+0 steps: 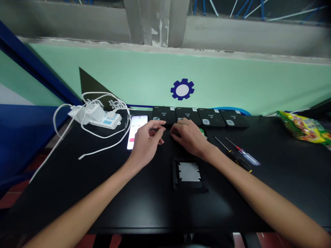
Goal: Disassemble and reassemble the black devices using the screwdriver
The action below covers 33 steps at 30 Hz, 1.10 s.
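My left hand is held over the table beside the phone. Its index finger stretches out and a gap shows between it and the thumb; the other fingers curl loosely, and I see nothing held. My right hand reaches down to the tabletop, its fingertips bent together near small dark specks too tiny to name. Partly hidden behind that hand is a black case with a green circuit board. Nearer to me lies a black frame with a silver metal plate in it.
Several flat black boxes line the wall. Two screwdrivers lie to the right, a snack bag farther right. At left are a lit phone and a white power strip with loose cables.
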Each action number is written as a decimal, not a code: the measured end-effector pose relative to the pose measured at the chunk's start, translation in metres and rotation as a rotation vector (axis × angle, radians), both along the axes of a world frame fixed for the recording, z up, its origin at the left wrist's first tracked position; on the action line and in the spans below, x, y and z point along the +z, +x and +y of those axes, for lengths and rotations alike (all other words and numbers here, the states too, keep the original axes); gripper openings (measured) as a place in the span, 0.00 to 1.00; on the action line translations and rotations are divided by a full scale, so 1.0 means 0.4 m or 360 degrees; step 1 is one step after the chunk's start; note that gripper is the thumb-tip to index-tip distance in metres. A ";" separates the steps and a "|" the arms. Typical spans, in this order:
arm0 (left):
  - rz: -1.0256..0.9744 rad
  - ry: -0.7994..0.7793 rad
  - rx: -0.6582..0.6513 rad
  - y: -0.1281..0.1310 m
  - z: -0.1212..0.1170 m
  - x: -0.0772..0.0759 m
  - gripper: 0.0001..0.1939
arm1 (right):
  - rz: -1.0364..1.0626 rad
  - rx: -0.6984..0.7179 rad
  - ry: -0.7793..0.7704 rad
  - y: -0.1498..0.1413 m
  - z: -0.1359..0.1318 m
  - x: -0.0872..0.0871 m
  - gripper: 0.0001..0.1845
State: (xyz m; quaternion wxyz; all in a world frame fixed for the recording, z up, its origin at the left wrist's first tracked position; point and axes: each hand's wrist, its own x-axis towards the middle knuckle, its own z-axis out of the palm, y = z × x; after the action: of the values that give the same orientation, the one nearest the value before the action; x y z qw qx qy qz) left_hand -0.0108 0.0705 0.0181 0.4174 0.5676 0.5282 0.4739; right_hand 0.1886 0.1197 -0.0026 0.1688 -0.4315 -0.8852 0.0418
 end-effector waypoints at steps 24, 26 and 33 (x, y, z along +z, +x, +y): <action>0.0551 0.0324 -0.0657 0.017 -0.048 0.027 0.04 | 0.0431 -0.0072 -0.0204 0.106 -0.107 0.084 0.05; 0.0626 0.0407 -0.0877 0.024 -0.063 0.027 0.11 | 0.0554 -0.0068 -0.0277 0.131 -0.143 0.084 0.06; 0.0930 0.0454 -0.1120 0.042 -0.095 0.008 0.28 | 0.0624 0.0094 -0.0438 0.184 -0.243 0.036 0.09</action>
State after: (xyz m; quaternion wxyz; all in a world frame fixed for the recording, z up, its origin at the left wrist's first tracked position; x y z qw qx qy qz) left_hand 0.0060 0.0324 0.0214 0.3045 0.8731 0.3287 0.1923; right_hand 0.2624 0.0225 0.0118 0.2758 -0.4081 -0.8336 0.2498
